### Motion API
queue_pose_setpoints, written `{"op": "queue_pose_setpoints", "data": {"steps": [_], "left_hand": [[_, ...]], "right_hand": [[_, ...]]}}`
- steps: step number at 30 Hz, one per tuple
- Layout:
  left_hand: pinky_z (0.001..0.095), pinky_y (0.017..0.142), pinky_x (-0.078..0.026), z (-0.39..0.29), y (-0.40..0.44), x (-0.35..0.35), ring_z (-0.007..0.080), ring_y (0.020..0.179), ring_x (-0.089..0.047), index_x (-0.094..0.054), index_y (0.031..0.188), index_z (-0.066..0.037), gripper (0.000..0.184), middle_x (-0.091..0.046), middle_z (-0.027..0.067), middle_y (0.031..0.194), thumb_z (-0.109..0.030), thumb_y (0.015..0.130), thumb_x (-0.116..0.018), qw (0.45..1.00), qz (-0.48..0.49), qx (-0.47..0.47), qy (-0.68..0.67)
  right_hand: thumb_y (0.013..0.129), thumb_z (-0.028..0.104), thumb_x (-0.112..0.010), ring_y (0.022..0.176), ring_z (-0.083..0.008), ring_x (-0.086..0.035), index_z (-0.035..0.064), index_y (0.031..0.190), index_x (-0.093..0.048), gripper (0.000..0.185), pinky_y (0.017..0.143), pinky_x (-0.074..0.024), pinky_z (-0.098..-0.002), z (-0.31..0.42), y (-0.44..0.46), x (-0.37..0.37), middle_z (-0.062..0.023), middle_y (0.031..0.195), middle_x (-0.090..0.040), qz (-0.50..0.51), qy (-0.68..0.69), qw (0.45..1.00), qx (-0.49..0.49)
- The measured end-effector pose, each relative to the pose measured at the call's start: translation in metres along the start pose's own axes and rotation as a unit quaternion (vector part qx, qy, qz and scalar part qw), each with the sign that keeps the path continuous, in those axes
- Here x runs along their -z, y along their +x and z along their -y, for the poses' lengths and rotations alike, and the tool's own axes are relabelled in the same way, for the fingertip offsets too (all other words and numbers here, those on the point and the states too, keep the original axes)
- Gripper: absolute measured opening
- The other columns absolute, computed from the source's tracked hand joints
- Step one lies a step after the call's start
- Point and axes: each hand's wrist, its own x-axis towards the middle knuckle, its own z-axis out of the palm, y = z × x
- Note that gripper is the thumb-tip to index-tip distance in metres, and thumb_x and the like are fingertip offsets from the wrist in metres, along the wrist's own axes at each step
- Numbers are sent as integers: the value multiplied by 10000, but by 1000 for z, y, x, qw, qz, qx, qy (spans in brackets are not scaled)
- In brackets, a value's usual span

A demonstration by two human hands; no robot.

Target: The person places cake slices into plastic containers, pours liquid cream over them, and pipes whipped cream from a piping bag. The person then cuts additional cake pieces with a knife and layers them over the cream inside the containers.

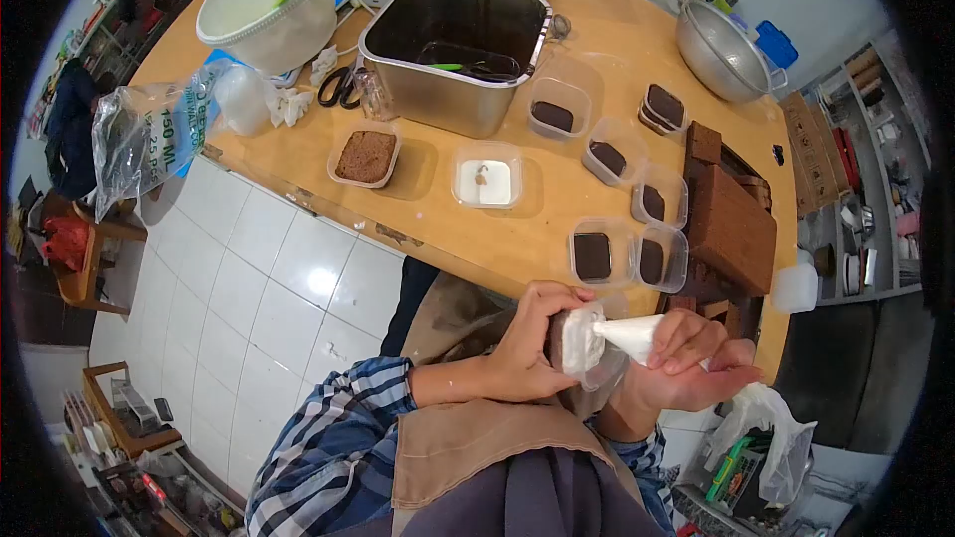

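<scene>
My left hand holds a small clear plastic cup close to my body, tilted, with brown cake and white cream in it. My right hand squeezes a white piping bag, its tip touching the cream. Just beyond are clear cups with dark cake pieces, the nearest a square one. A cup filled with white cream and a cup of brown cake stand on the table further left.
A deep metal tub, a white basin, scissors and a plastic bag occupy the table's far left. Large brown cake slabs lie at the right, below a metal colander.
</scene>
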Motion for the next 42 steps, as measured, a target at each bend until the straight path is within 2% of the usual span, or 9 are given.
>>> {"op": "queue_pose_setpoints", "data": {"steps": [4, 10, 13, 16, 19, 25, 28, 31, 42], "left_hand": [[377, 1006, -329, 7, -3, -9, 283, 1244, -381, -273, 1220, -116, 803, -310, 213, 1326, -46, 639, -822, 976, -56, -4, -208], [381, 1041, -278, 11, -3, -12, 286, 1301, -308, -241, 1256, -113, 815, -207, 248, 1414, -41, 666, -798, 969, -14, -12, -248], [388, 1065, -228, 2, -4, -2, 290, 1337, -238, -208, 1306, -106, 811, -189, 232, 1435, -49, 713, -757, 952, 41, 51, -300], [394, 1079, -188, 6, -8, -2, 283, 1354, -194, -175, 1343, -101, 828, -204, 201, 1432, -61, 733, -733, 876, 44, 116, -466], [393, 1063, -227, 11, -5, -1, 263, 1345, -215, -189, 1341, -95, 827, -253, 168, 1397, -22, 718, -729, 941, 64, 69, -325], [429, 1016, -313, 10, -6, -16, 291, 1213, -399, -198, 1336, -83, 836, -363, 174, 1271, -31, 702, -740, 965, -27, -47, -256], [429, 983, -357, 11, -7, -19, 311, 1156, -459, -249, 1308, -60, 802, -395, 169, 1217, -15, 682, -747, 977, -54, -59, -197], [423, 967, -382, 7, -5, -7, 330, 1128, -487, -322, 1263, -33, 731, -402, 160, 1172, -17, 672, -751, 997, -9, -44, -70], [434, 967, -386, 12, -6, -9, 329, 1121, -498, -375, 1214, -22, 644, -398, 153, 1135, -23, 681, -735, 993, -30, -80, -86]], "right_hand": [[979, 471, -276, 290, -132, -349, 142, 720, -355, 426, 316, -337, -263, 6, 6, 2, -84, 426, -427, -40, 5, 999, 14], [979, 466, -288, 307, -137, -334, 142, 724, -326, 414, 327, -315, -262, 0, -2, -5, -78, 425, -420, -9, -44, 999, 14], [979, 463, -292, 315, -139, -326, 143, 721, -316, 412, 335, -302, -258, -2, -3, -7, -74, 424, -413, -21, -92, 995, 18], [984, 449, -288, 314, -138, -326, 142, 715, -313, 409, 333, -305, -258, 2, -1, -1, -77, 423, -413, -18, -95, 995, 33], [992, 433, -262, 308, -141, -324, 134, 726, -343, 408, 326, -308, -262, 2, 2, 6, -82, 425, -419, -29, -31, 998, 39], [994, 439, -215, 288, -156, -310, 134, 719, -415, 457, 293, -310, -272, -1, 11, 28, -73, 408, -389, -44, 95, 991, -78], [996, 438, -218, 262, -129, -273, 142, 655, -425, 498, 257, -278, -256, -4, 12, 21, -53, 392, -364, -128, 108, 978, -120], [997, 438, -226, 251, -114, -252, 146, 639, -419, 500, 247, -259, -239, -7, 12, 15, -42, 385, -352, -171, 104, 971, -134], [997, 434, -251, 244, -106, -223, 157, 670, -379, 448, 243, -240, -236, -10, 13, 2, -23, 369, -313, -161, 46, 979, -118]]}}
